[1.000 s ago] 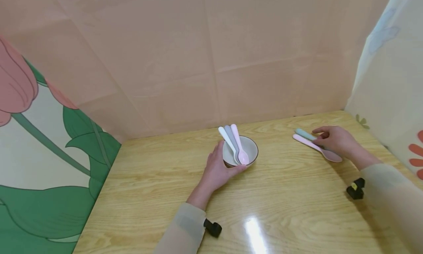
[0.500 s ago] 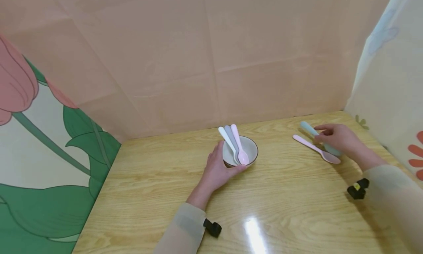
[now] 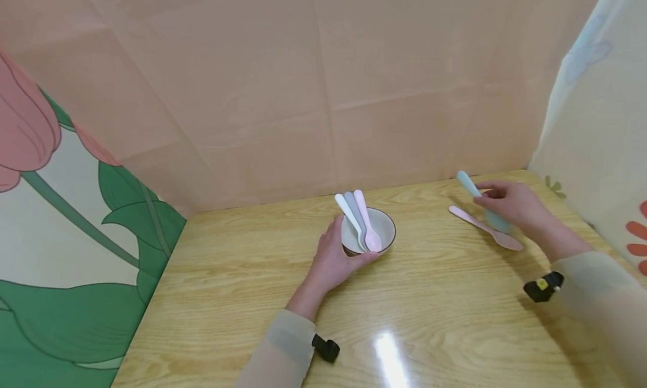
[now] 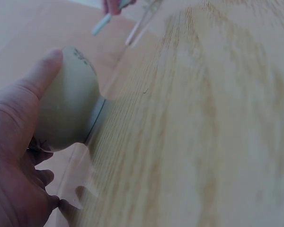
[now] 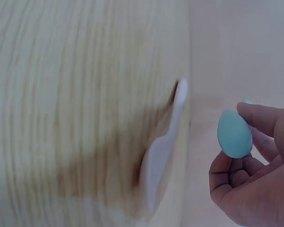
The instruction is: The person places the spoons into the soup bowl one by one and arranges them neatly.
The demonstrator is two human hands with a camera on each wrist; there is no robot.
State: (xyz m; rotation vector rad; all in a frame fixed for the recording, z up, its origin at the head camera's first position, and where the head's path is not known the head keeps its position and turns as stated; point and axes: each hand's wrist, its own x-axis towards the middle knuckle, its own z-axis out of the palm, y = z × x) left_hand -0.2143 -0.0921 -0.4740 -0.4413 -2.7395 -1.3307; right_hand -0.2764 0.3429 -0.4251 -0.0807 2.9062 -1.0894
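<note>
fingers of the right hand [image 3: 516, 206] pinch the blue spoon [image 3: 468, 183]; it looks light and stiff, best held mid-handle; left hand [image 3: 335, 259] grips the bowl [image 3: 386, 234].

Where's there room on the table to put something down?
The table is bare left of the left hand, between the sleeves, and between the bowl and the loose pink spoon. It's crowded at the bowl, with its three spoons, and where the right hand holds the blue spoon.
</note>
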